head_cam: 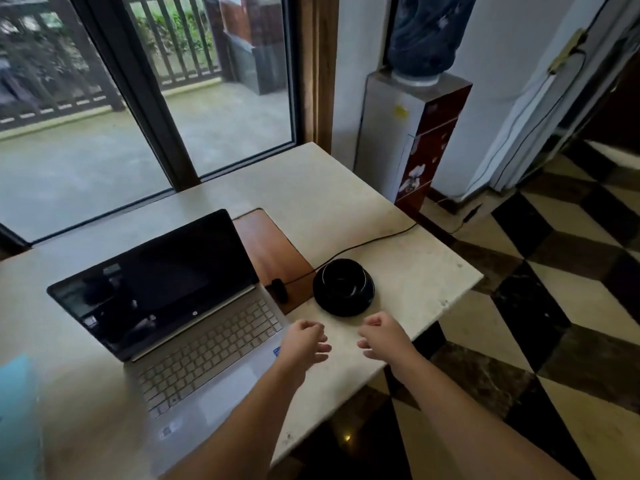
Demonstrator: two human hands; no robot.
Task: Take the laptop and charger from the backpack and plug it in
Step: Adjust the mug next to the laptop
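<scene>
Where the tabletop (346, 188) meets the left edge of the view, a pale blue object (17, 403) is seen, blurred and cut off, so it cannot be identified. Beside it, a silver laptop (180, 327) is set on the pale stone surface with its lid raised and its screen dark; reflections are caught in the glass. Just right of the laptop's hinge, a brown wooden inset (266, 244) is let into the tabletop, and on it a small black plug-shaped piece (280, 289) is laid, from which a black cable (363, 242) is led away over the table's far right edge. Whether this piece is joined to the laptop cannot be told. A round black dish-like object (343, 287) is placed right of the inset, close to the cable.

Near the laptop's front right corner, the left hand (304, 341) is held above the table with its fingers loosely curled, and nothing is gripped. Just to its right, apart from it, the right hand (382, 336) is held likewise, fingers loosely bent and nothing pinched between them.

Behind the table, a large window (145, 98) is seen, and a water dispenser (408, 133) with a dark blue bottle stands against the white wall. A checkered floor (554, 306) is spread at the right.
</scene>
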